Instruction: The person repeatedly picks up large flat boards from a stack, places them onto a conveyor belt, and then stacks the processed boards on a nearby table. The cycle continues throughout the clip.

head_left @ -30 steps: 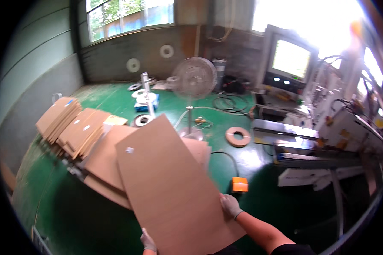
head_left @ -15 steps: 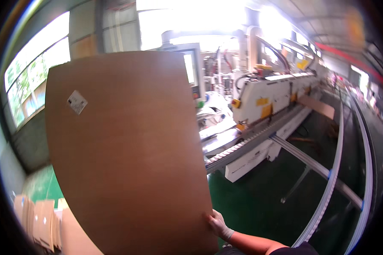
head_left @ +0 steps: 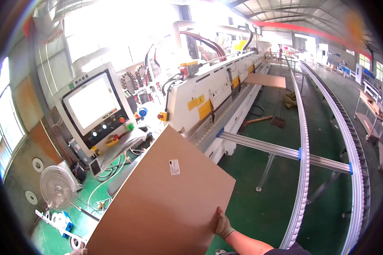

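A large brown board panel (head_left: pixel 170 195) with a small white label (head_left: pixel 174 167) fills the lower middle. It is tilted, its far corner toward the long white machine (head_left: pixel 219 91). My right hand (head_left: pixel 224 224), in a pale glove, grips the panel's right edge with the thumb on top. Only a bit of my left hand (head_left: pixel 78 252) shows at the lower left, closed on the panel's near left corner; the rest is cut off by the frame.
A control screen (head_left: pixel 91 104) stands left of the machine. Below it are a fan (head_left: pixel 58 187) and loose cables. Metal roller rails (head_left: pixel 304 170) run along the right, joined by a crossbar (head_left: pixel 264 144). Another brown panel (head_left: pixel 266 80) sticks out of the machine farther along.
The panel has swung down from nearly upright to a flatter tilt, toward the machine. My view has turned right, and my left hand has come into sight at the lower edge.
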{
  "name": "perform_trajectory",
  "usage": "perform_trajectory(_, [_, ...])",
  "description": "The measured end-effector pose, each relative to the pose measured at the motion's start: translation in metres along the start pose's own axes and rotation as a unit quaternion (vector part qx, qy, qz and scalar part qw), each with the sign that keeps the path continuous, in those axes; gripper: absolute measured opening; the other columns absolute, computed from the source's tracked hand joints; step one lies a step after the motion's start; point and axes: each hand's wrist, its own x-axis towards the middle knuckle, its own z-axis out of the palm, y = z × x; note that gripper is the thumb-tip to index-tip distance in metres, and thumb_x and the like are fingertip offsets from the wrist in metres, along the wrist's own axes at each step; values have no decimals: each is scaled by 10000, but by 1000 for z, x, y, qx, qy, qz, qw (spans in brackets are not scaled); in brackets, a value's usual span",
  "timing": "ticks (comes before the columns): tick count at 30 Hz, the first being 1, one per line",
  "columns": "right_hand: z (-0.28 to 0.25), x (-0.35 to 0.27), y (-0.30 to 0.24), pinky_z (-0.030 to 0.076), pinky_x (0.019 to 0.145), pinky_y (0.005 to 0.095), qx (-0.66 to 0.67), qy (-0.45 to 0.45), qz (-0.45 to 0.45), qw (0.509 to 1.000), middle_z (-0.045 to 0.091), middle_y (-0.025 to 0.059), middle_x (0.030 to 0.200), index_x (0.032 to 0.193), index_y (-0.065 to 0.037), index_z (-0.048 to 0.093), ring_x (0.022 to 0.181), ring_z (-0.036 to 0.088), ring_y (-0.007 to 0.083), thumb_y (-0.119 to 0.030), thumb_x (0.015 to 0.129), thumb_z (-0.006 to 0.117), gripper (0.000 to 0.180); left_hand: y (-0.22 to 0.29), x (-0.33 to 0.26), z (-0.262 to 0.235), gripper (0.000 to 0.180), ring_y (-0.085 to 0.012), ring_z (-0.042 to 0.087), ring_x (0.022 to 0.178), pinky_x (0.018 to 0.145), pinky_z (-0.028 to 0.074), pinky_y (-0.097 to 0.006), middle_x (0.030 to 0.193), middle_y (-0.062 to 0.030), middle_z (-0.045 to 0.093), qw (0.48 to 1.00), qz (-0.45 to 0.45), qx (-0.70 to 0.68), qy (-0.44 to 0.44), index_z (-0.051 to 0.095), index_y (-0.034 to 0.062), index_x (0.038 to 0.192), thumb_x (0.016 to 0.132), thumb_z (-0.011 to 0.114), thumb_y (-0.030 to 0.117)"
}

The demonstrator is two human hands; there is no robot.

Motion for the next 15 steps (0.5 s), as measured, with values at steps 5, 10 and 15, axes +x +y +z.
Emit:
perform_trajectory(5, [-74, 25, 25, 364, 1195, 597, 69, 50, 126, 988, 536, 112, 1550, 1504, -104, 514, 1418, 486, 385, -682, 977, 583, 785, 49, 106, 77, 664, -499, 658, 829, 716, 479, -587, 815, -293, 664, 999, 6, -2, -33, 702, 8, 723, 1011, 507, 574])
perform_trajectory(10, [-79, 39, 40, 344, 1181, 653, 50, 95, 137, 985, 542, 122, 1537, 1505, -144, 513, 1427, 469, 410, -753, 948, 546, 826, 86, 178, 144, 664, -421, 696, 932, 853, 530, -523, 955, -227, 737, 996, -5, -67, -64, 755, 39, 865, 1030, 443, 601])
perform_trajectory(15, [-55, 90, 68, 367, 1181, 608, -8, 134, 111, 985, 540, 99, 1533, 1495, -150, 515, 1413, 484, 370, -723, 985, 518, 767, 91, 259, 201, 667, -401, 733, 951, 871, 560, -499, 955, -192, 772, 993, -54, -78, -65, 808, 73, 906, 1005, 440, 620])
